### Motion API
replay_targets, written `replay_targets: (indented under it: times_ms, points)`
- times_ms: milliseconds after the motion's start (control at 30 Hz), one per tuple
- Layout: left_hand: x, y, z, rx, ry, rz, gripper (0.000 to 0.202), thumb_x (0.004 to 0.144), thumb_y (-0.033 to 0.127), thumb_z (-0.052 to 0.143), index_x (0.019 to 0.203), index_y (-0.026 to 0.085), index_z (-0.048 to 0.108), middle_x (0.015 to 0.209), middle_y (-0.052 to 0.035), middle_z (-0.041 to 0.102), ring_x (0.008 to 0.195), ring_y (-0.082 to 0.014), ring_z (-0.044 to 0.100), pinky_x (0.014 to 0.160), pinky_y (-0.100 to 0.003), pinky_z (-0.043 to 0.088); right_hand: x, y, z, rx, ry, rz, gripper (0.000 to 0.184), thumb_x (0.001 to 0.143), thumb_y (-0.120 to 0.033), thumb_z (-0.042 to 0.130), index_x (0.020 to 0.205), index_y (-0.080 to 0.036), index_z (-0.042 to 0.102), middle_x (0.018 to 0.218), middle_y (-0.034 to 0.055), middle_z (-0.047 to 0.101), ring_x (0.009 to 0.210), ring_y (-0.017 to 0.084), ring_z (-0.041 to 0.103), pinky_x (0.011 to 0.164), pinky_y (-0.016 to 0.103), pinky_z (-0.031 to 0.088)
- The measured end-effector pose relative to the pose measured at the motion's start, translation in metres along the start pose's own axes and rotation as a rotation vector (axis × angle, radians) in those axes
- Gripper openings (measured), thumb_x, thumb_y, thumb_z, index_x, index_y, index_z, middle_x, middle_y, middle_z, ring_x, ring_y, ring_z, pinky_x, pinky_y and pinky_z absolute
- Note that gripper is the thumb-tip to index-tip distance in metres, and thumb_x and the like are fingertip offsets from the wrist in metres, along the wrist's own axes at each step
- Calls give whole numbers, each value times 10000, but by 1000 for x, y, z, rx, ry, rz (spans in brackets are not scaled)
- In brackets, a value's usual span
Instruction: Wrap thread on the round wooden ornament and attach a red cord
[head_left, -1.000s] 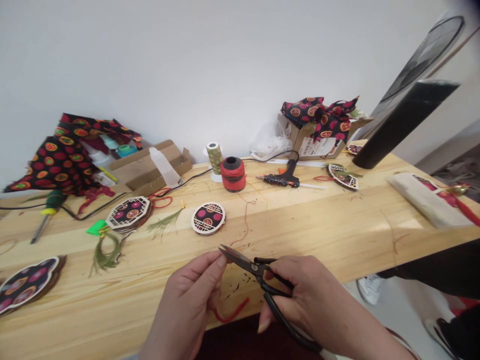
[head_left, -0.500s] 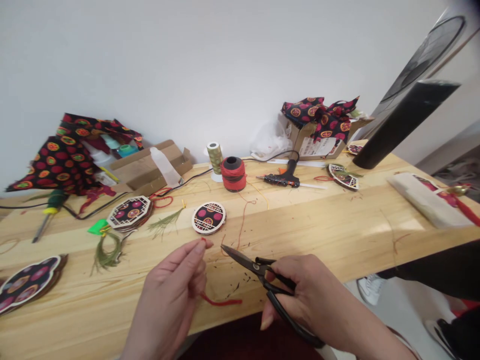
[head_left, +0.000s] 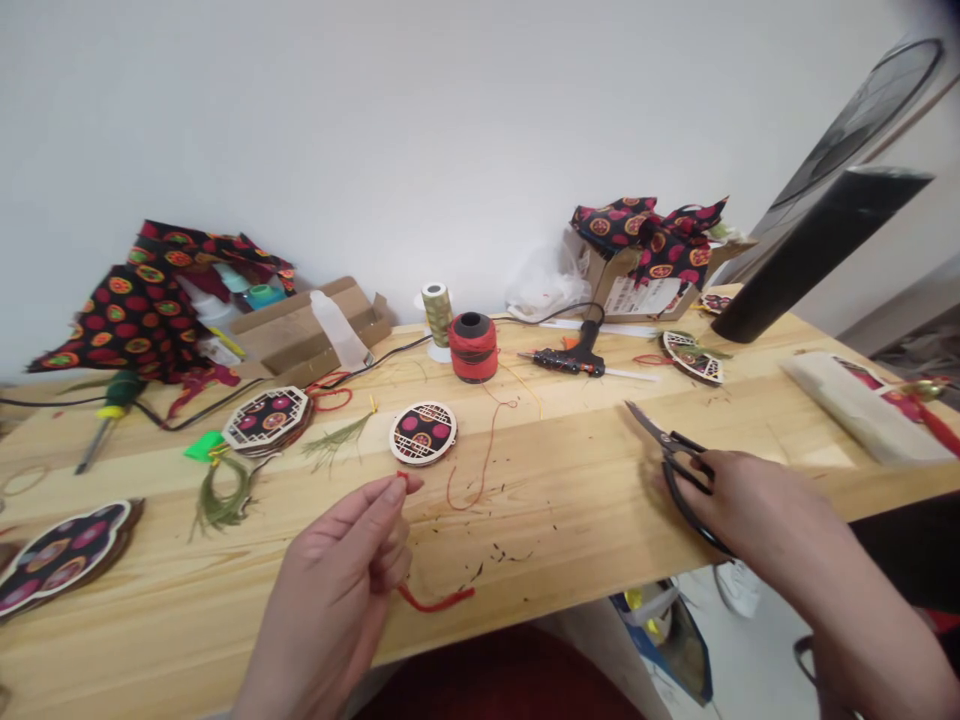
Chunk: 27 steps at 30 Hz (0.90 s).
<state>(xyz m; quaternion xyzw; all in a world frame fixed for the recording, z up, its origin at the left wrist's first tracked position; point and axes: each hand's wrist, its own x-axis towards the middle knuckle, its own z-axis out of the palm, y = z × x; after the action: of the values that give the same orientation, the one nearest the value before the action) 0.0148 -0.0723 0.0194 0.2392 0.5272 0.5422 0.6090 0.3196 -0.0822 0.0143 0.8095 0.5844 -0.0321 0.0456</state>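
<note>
My left hand (head_left: 349, 570) is closed in a pinch on a red cord (head_left: 435, 603); one end pokes above the fingertips and the other hangs below the palm. Out to the right, my right hand (head_left: 757, 505) grips black-handled scissors (head_left: 667, 450) by the handles, low over the tabletop, blades pointing up and left. Just beyond my left fingertips lies a round wooden lattice piece (head_left: 422, 433) backed with patterned fabric. A loose red thread (head_left: 480, 485) curls beside it, trailing from the direction of a red thread spool (head_left: 474, 350).
A glue gun (head_left: 574, 358) lies behind the scissors. A green thread spool (head_left: 436, 315), cardboard box (head_left: 300, 340) and black cylinder (head_left: 817, 255) stand at the back. An octagonal piece (head_left: 268, 420), green tassel (head_left: 223, 495) and screwdriver (head_left: 109, 420) lie left. Dark scraps (head_left: 499, 555) litter the front.
My right hand has carried the scissors rightward, away from my left hand and down toward the tabletop. My left hand keeps its pinch on the red cord, nearly in place.
</note>
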Motion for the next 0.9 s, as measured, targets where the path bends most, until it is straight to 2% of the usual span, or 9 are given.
replay_targets:
  times_ms: [267,333,400,467,533,600,700,800,900]
  points:
    - [-6,-7,5,52,-44,-86,243,675,322,757,798,117,709,496,96,268,444,-41,199,384,-146,193,7,20,5,-5,-74,28,407,841,-444,388,592,-200,597,609,138,635,556,252,624,473,313,389]
    - [-8,-8,6,59,-60,-108,247,689,335,746,803,118,711,496,93,267,448,-44,195,392,-152,189,5,13,0,-49,-16,42,423,854,-425,384,603,-166,606,611,144,627,581,283,622,497,342,410]
    - [-9,-8,6,62,-92,-131,266,711,358,724,828,119,715,507,89,266,456,-49,188,398,-156,184,1,-1,-6,-48,134,36,378,869,-373,388,705,-146,641,701,152,647,660,300,631,568,378,442]
    - [-10,-8,7,53,-113,-164,310,736,404,689,849,117,720,519,89,240,463,-55,166,396,-159,175,-5,-22,-11,143,306,-60,277,871,-309,433,871,-149,659,866,141,667,775,280,634,681,388,469]
    - [-10,-8,8,36,-111,-210,382,750,467,650,854,108,726,530,88,217,469,-63,145,390,-160,175,-12,-47,-14,537,360,-334,219,873,-298,484,931,-178,658,977,106,661,880,231,617,786,354,475]
    - [-11,-7,10,18,-92,-255,453,754,525,613,850,98,732,532,82,223,473,-71,147,388,-162,190,-19,-73,-14,888,237,-498,195,851,-290,559,998,-201,650,1010,76,650,899,199,601,789,327,484]
    - [-13,-7,11,7,-75,-297,509,748,565,586,845,89,739,516,69,270,475,-79,165,393,-168,218,-25,-107,-11,1200,4,-624,314,793,-220,651,1106,-230,623,1066,41,627,997,170,563,858,308,463]
    - [-15,-8,12,-17,-59,-317,512,730,569,602,816,85,743,501,58,317,476,-81,176,398,-174,233,-26,-127,-8,1368,-203,-624,337,722,-199,725,1053,-213,664,1031,26,623,1008,156,559,903,300,437]
    - [-16,-10,11,-48,-68,-323,487,719,552,629,827,89,737,546,34,410,488,-79,205,408,-176,248,-27,-138,-5,1447,-307,-533,296,652,-201,772,942,-194,711,964,23,609,971,163,564,892,310,437]
